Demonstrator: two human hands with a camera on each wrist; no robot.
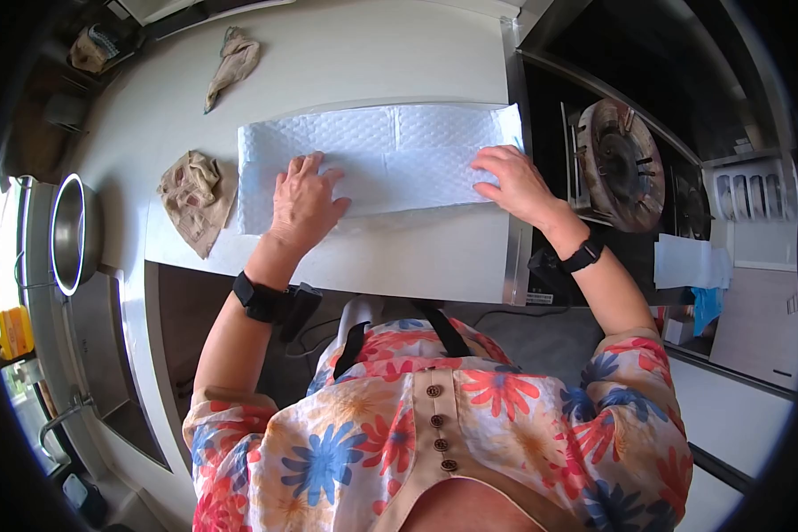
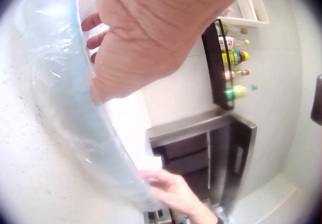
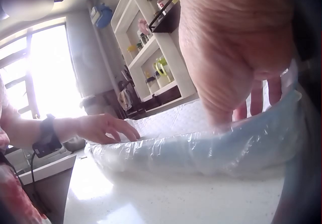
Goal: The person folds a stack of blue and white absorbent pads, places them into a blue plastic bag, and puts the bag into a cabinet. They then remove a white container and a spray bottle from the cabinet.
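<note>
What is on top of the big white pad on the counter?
Both hands lie flat on the pad: the left hand near its left end, the right hand at its right end. The counter underneath is hidden.

A crumpled beige checked cloth (image 1: 195, 195) lies on the white table (image 1: 399, 257), just beside the left hand on its outer side. A second, twisted tan rag (image 1: 232, 64) lies farther off, beyond the left hand toward the back of the table. Well to the left of the hands a round steel pot (image 1: 73, 232) stands by a sink, with a yellow bottle (image 1: 12, 330) near it. Past the right hand, beyond the table's metal edge, sits a black stove with a round burner (image 1: 619, 165). In the left wrist view, a black wall rack (image 2: 217, 68) holds a row of small bottles (image 2: 234, 58). The right wrist view shows white shelves (image 3: 151, 48) with jars beside a bright window (image 3: 35, 73).
</note>
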